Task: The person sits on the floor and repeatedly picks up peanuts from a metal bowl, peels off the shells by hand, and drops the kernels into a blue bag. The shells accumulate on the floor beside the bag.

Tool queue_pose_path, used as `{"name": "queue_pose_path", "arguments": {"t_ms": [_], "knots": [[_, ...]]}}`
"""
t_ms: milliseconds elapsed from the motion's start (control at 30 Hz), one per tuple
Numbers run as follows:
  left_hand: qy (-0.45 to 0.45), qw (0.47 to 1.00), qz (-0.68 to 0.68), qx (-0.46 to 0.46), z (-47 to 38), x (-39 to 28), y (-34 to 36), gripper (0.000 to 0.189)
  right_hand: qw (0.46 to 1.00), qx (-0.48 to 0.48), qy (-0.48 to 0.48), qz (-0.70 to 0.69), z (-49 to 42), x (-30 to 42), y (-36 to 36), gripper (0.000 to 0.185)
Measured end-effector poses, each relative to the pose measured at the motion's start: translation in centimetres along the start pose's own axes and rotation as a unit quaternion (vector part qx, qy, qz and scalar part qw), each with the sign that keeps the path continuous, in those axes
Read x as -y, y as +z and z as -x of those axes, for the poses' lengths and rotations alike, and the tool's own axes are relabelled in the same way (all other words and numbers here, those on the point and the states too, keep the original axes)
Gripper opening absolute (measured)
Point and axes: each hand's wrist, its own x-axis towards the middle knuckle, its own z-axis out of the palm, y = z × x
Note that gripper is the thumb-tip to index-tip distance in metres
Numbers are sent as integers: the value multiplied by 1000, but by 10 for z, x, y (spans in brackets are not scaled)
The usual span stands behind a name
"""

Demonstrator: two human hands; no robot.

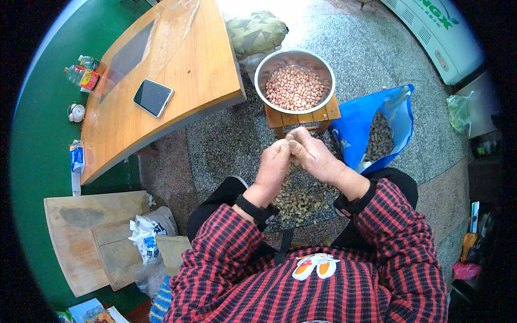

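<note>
My left hand (274,163) and my right hand (317,155) meet fingertip to fingertip, pinching something small, likely a peanut, mostly hidden by the fingers. Just beyond them a steel bowl (261,87) of shelled peanuts (294,88) rests on a small wooden stool (282,118). To the right of the hands, a blue bag (355,121) gapes, with unshelled peanuts (379,137) inside. Broken peanut shells (301,204) lie scattered on the floor below the hands, between the legs.
A wooden table (202,72) at the left bears a smartphone (153,97); bottles (83,76) and an alarm clock (76,112) are by its far-left edge. A patterned cushion or bundle (258,34) lies behind the bowl. Wooden boards (76,238) and a plastic bag (147,238) are lower left.
</note>
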Motion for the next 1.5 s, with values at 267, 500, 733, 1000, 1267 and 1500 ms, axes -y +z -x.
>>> {"name": "queue_pose_path", "arguments": {"t_ms": [267, 500, 733, 1000, 1267, 1500], "knots": [[-98, 988, 123, 11, 2, -17, -3, 40, 984, -28, -155, 87, 4, 7, -7, 48], [-79, 995, 64, 20, 2, -16, -4, 46, 982, -38, -168, 73, 4, 4, -6, 34], [-62, 995, -77, -4, 2, -12, -4, 60, 993, -66, -101, -5, 1, 0, -2, 18], [47, 993, -86, -58, 0, -4, -10, 45, 994, -76, -69, -44, 0, 0, -6, 11], [72, 989, -99, -77, 0, -3, -7, 18, 991, -92, -86, 48, 0, 0, -8, 11], [80, 987, -131, -54, 4, -11, -10, 13, 995, -70, 11, -73, -6, -14, -6, 11]]}}
